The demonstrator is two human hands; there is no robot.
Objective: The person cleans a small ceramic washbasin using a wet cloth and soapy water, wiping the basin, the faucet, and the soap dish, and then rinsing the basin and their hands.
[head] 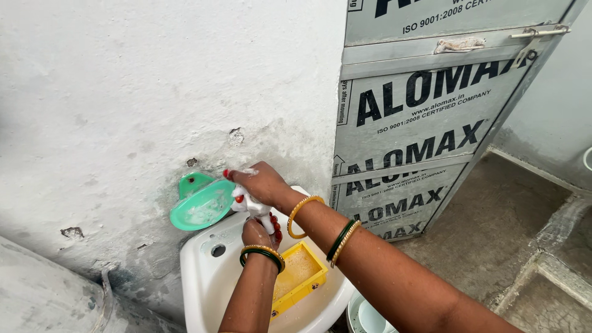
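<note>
Both of my hands meet over a small white wall sink (206, 277). My right hand (264, 183), with a gold bangle at the wrist, closes over the top of a white soapy object (248, 205) that looks like a tap. My left hand (258, 234), wearing gold and green bangles, grips the lower end of that same white object. Just left of my hands, a green soap dish (200, 208) is fixed to the wall. In the sink below my left wrist lies a yellow rectangular tray (300, 272) with sudsy water in it.
A rough white wall (123, 92) rises behind the sink. To the right stands a grey metal door (419, 123) with printed lettering and a latch (536, 34). A round bowl (369, 317) sits on the floor under the sink. Bare concrete floor (505, 228) lies to the right.
</note>
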